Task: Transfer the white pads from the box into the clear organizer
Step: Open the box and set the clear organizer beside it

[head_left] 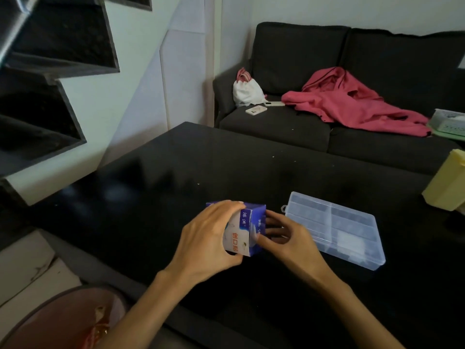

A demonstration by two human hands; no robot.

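Dark, glossy surface (176, 167) fronts a charcoal fabric sofa (352, 59) strewn with a pink garment (352, 104). Near the front edge, a clear plastic compartment organizer (352, 222) lies lid-shut, just right of a small blue-and-white cardboard box (247, 230) held by both hands. The left hand (208, 238) wraps its top and side; the right hand (284, 238) curls fingers against the right end. No white pads show yet. Steadying with the left while the right works the end flap open looks the likely best approach. Red characters on the box read "创口贴"; smaller print is illegible.
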